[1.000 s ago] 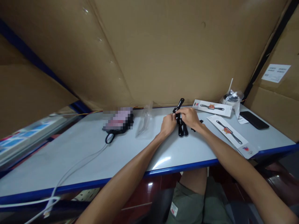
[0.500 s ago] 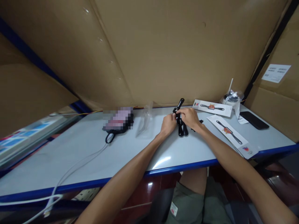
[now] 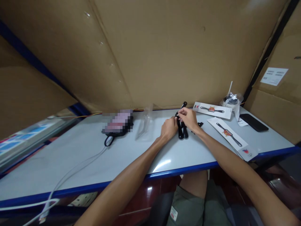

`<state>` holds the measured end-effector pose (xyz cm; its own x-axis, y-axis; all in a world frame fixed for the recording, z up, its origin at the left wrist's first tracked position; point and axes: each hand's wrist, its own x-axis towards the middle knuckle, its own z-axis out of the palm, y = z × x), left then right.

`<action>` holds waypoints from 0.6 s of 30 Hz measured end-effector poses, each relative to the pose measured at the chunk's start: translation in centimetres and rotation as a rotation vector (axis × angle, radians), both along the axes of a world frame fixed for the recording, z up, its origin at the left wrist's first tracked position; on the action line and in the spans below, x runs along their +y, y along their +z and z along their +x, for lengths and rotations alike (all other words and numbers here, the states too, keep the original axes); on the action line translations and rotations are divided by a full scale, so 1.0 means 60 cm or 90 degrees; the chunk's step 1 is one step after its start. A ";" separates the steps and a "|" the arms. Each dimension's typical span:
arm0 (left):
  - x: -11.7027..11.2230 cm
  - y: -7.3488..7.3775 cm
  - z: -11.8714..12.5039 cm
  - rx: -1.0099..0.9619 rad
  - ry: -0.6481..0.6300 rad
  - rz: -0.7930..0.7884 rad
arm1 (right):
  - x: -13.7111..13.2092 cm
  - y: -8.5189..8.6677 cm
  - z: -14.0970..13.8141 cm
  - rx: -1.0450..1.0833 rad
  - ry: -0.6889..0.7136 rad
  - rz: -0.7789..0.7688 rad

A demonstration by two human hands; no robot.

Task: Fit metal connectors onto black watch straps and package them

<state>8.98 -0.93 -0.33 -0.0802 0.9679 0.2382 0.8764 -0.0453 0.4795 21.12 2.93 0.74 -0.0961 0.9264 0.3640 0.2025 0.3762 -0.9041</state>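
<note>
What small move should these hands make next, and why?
Probably brace the black tool with the left hand while the right hand makes a fine fingertip adjustment, since both hands' fingers meet on it, with one handle jutting out beyond them.

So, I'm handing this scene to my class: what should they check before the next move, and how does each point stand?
1. Left hand at the black-handled tools: ok, fingertips there.
2. Right hand beside it: ok, fingertips meeting at the same spot.
3. Grip firm: cannot tell, the fingers hide the contact.
4. Upper handle joined to a lower one: cannot tell, hands cover the middle.
5. Clear plastic bag apart from the hands: ok, it lies to the left.
6. Lower card well inside the table: not ok, its near corner reaches the blue edge.
</note>
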 end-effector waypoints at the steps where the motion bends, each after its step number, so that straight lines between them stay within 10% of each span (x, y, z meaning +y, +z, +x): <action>1: -0.001 0.001 0.001 0.002 0.002 -0.002 | 0.001 -0.001 0.001 0.007 0.013 0.009; 10: 0.004 -0.001 -0.003 -0.037 -0.003 0.008 | 0.006 -0.002 0.000 -0.089 -0.004 0.107; 18: 0.025 0.001 -0.012 -0.416 -0.013 0.034 | 0.044 0.025 0.050 -0.026 -0.090 -0.015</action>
<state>8.23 0.59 -0.26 -0.2060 0.9589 0.1953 0.4044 -0.0983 0.9093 24.13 5.57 2.24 0.0213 0.9402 0.3401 0.2894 0.3198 -0.9022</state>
